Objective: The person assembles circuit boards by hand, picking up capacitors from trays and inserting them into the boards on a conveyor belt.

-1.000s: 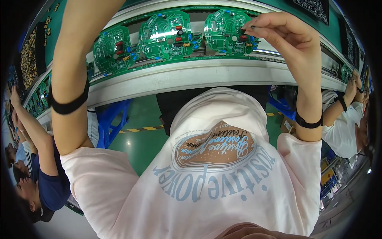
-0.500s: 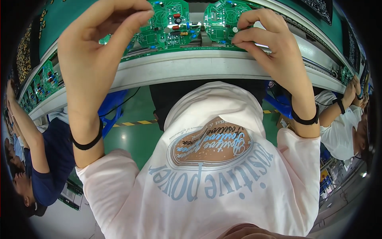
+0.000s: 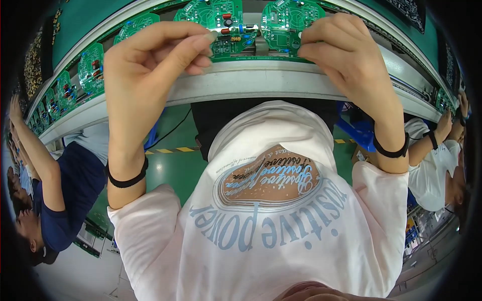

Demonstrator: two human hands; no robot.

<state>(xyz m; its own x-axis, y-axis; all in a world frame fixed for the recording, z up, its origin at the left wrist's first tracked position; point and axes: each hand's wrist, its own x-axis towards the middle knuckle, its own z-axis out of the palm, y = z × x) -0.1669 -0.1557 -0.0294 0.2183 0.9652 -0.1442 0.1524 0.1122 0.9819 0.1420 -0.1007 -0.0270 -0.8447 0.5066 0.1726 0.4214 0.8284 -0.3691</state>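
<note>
Bright green circuit boards point(image 3: 288, 25), dotted red, blue and black, curve across the frame's top; lower centre, a pale pink shirt point(image 3: 251, 266) bears grey-blue lettering; centre-left, yellow-and-black stripes cross green floor point(image 3: 181, 170).

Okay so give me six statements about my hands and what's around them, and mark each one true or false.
1. The left hand is at a green circuit board. True.
2. The right hand rests on the shirt. False: it is up at another green board.
3. Black bands circle both wrists. True.
4. The wearer's shirt is navy. False: it is pale, with lettering.
5. A co-worker in navy is on the left. True.
6. The floor stripe is red and white. False: yellow and black.
</note>
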